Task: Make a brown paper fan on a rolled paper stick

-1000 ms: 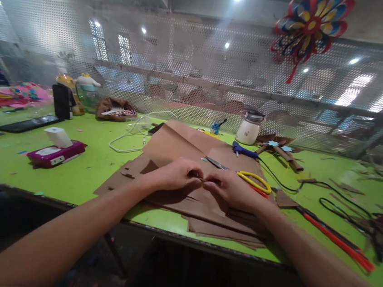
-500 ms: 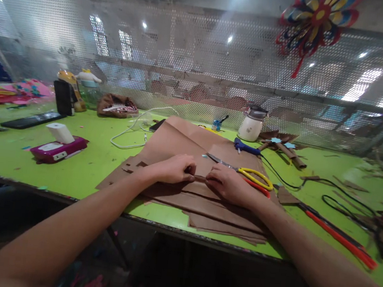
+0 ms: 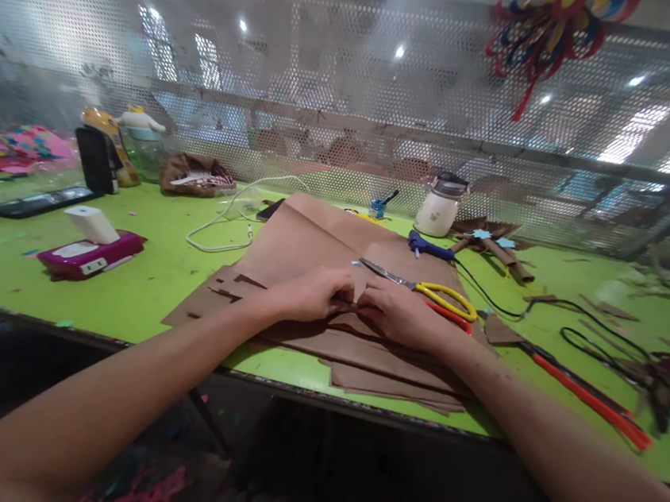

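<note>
Both my hands meet over a stack of brown paper sheets [image 3: 313, 233] at the table's front edge. My left hand [image 3: 327, 292] is closed, thumb and fingers pinching one end of a thin brown paper strip [image 3: 354, 307]. From the other side my right hand [image 3: 392, 309] pinches the same strip, its fingertips almost touching the left ones. Most of the strip is hidden by the fingers. Beside my right hand lie scissors [image 3: 446, 301] with yellow and red handles, blades pointing left on the paper. Cut-out slots show in the paper left of my left wrist.
A blue glue gun [image 3: 430, 247] with a black cord lies behind the scissors. At right is a red-and-black cutter-like tool [image 3: 588, 397]. A purple power strip [image 3: 92, 253] with a white plug sits left. A white jar [image 3: 440, 206] stands at the back on the green table [image 3: 144, 295].
My hands have drawn closer together, and less of the paper strip shows between them. The whole view has shifted slightly.
</note>
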Demonstrator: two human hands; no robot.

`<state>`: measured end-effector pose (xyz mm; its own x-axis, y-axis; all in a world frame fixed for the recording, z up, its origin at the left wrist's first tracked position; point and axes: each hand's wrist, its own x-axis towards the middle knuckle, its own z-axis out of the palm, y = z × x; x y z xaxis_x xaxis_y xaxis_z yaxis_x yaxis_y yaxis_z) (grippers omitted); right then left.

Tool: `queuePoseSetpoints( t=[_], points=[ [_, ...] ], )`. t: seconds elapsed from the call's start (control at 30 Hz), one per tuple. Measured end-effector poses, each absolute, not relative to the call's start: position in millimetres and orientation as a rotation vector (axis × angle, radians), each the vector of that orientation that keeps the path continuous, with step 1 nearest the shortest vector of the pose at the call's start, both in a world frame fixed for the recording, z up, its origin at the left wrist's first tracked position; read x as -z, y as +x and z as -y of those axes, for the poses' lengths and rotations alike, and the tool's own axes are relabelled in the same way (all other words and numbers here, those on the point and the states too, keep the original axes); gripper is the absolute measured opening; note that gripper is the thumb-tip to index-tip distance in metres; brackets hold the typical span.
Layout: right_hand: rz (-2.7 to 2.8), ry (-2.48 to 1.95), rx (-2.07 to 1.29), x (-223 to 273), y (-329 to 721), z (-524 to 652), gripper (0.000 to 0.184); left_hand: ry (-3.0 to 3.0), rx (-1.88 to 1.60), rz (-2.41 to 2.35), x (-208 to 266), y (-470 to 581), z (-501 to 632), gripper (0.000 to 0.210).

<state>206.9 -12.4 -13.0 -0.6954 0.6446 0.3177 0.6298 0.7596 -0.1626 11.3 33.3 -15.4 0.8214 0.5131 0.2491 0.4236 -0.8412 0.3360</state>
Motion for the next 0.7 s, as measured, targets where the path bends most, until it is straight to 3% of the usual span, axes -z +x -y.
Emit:
queuePoseSetpoints(
  t=[0.7],
  points=[
    [2.691, -1.117, -0.028, 9, 229, 17, 0.010, 2.711, -0.186, -0.840, -6, -6, -35, 0.015]
  ],
)
